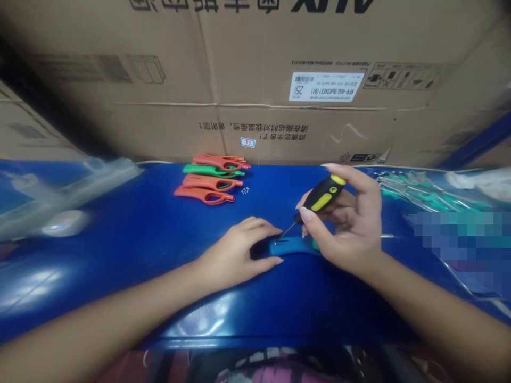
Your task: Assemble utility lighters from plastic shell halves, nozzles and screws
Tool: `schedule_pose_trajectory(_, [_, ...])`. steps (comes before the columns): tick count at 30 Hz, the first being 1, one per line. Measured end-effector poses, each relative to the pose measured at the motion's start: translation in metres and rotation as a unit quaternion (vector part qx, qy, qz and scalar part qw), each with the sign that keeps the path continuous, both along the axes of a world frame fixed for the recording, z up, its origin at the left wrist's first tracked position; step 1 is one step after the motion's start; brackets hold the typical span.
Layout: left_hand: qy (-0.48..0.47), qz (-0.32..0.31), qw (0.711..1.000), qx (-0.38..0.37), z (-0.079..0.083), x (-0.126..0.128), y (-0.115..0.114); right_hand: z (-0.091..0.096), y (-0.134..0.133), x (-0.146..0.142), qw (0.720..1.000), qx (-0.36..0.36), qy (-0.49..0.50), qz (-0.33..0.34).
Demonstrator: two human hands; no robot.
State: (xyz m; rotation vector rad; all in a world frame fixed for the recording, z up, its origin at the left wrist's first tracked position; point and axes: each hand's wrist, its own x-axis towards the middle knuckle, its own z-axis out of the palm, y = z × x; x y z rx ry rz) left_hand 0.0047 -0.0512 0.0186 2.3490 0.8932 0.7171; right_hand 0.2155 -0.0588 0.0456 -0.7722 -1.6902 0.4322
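Note:
My right hand is wrapped round the black and yellow handle of a screwdriver, tilted with its thin shaft pointing down and left. The tip meets the near end of a blue long-necked lighter casing lying flat on the table. Around that same end, the thumb and fingers of my left hand close from either side and steady it. The casing's other end is hidden behind my right hand, where a bit of green shows.
Several orange and green lighter casings lie in a row at the back, beside a few small screws. Thin metal rods with green parts lie at right. A cardboard box stands behind the blue table; clear plastic bags lie left.

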Motion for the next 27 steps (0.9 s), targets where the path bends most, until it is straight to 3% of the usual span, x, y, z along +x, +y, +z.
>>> schedule_pose_trajectory(20, [0.014,-0.01,1.0,0.011,0.0028,-0.0009,-0.0004,-0.0077,-0.0023,-0.0005,0.999,0.022,-0.037,0.016])
schedule_pose_trajectory(27, [0.01,-0.011,1.0,-0.002,0.0017,-0.0006,-0.0005,0.0015,-0.0043,0.0032,0.996,0.009,-0.068,0.048])
